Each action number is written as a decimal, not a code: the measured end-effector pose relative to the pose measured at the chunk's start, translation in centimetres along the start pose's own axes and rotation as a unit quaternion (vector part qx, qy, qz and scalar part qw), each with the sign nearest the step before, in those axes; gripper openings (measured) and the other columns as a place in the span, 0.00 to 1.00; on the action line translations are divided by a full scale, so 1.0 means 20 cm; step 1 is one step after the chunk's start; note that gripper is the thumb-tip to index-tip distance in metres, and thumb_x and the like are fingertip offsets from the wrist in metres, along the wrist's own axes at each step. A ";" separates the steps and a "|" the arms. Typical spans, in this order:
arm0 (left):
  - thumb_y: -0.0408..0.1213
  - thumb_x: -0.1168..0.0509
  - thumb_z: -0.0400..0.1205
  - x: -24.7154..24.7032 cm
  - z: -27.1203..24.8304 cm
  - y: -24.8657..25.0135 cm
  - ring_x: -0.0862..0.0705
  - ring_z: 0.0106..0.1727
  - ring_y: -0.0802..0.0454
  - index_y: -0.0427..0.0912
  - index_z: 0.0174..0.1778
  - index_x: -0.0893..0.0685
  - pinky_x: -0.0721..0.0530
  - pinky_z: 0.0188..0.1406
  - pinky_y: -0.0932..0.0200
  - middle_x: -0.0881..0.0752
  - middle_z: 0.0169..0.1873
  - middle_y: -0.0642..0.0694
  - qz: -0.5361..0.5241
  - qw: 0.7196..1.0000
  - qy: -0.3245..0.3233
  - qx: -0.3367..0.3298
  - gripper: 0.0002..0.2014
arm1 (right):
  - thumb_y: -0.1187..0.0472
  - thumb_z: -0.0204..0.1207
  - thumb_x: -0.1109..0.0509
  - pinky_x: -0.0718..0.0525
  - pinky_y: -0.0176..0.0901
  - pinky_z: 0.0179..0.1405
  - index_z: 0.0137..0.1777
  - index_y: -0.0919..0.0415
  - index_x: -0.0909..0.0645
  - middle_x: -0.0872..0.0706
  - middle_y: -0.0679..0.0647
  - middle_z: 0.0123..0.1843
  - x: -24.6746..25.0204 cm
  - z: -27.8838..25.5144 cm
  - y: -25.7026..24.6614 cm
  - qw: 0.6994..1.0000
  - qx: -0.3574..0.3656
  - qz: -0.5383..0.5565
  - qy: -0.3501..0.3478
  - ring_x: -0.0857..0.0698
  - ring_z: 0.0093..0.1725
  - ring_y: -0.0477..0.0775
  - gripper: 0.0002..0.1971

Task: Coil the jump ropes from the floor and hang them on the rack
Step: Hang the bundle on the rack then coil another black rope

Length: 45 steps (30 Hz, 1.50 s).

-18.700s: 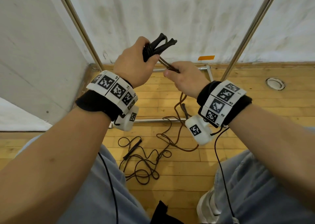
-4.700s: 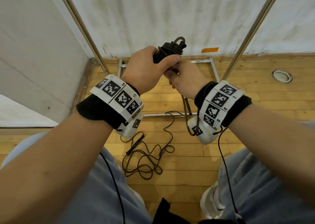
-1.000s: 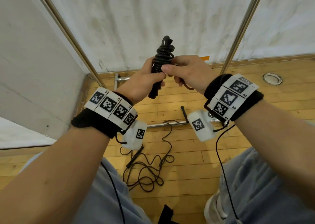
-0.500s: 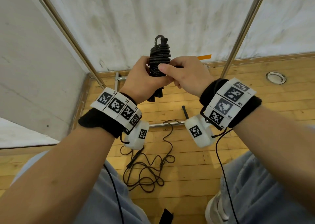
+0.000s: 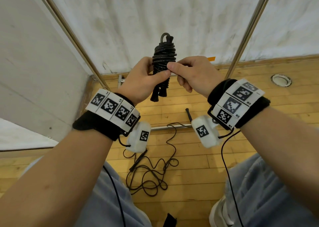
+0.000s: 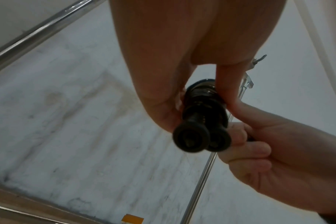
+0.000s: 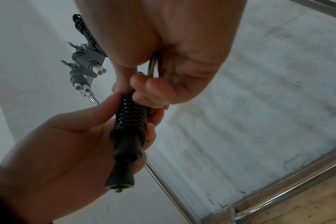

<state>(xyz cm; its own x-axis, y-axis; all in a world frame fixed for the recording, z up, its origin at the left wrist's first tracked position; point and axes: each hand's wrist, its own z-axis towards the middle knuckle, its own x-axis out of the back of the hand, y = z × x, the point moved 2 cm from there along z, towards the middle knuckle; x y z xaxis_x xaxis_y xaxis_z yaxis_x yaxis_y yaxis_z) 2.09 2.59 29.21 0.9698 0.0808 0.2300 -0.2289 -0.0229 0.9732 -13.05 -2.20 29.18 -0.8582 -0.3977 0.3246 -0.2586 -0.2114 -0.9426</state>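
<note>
A black jump rope is wound tightly round its two handles into an upright bundle in front of me. My left hand grips the bundle's lower half, and the handle ends stick out below it. My right hand pinches the rope's loose end against the right side of the coil. A thin loop of rope runs through the right palm. A second dark rope lies tangled on the wooden floor between my legs, with one handle by the rack's floor bar.
Two slanted metal rack poles rise on either side of the hands in front of a white wall. A floor bar crosses under the hands. Grey coiled ropes with white handles hang on the rack above.
Over the earlier frames the trailing rope was wound onto the bundle and lifted off the floor. In the last second the bundle turned upright and my right fingers closed on its side.
</note>
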 end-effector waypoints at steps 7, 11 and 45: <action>0.40 0.32 0.79 -0.02 0.01 -0.03 0.18 0.32 0.53 0.43 0.55 0.30 0.18 0.27 0.54 0.18 0.39 0.46 0.087 0.991 0.091 -0.037 0.15 | 0.58 0.83 0.40 0.24 0.32 0.27 0.41 0.60 0.18 0.15 0.48 0.31 -0.03 -0.02 0.00 0.990 0.027 -0.132 0.032 0.20 0.25 0.43 0.13; 0.44 0.34 0.80 -0.03 0.02 -0.04 0.21 0.35 0.63 0.46 0.56 0.29 0.24 0.27 0.71 0.20 0.39 0.55 0.135 0.981 0.133 -0.038 0.14 | 0.61 0.84 0.45 0.21 0.45 0.45 0.49 0.64 0.18 0.13 0.56 0.41 -0.06 -0.04 -0.03 0.960 0.084 -0.263 0.038 0.16 0.40 0.54 0.14; 0.42 0.38 0.85 -0.04 -0.05 -0.05 0.16 0.29 0.52 0.43 0.58 0.28 0.19 0.22 0.57 0.18 0.38 0.49 0.076 0.994 0.079 -0.030 0.10 | 0.60 0.75 0.29 0.25 0.15 0.42 0.52 0.58 0.14 0.17 0.44 0.44 -0.08 -0.04 -0.01 0.973 0.099 -0.140 0.156 0.18 0.42 0.36 0.07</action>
<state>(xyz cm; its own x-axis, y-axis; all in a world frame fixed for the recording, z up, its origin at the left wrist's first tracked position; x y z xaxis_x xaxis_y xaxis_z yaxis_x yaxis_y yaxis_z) 1.40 3.44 28.07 0.8997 0.2358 0.3674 -0.3808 0.0122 0.9246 -12.00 -0.93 28.74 -0.8669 -0.0156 0.4983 -0.4380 -0.4534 -0.7763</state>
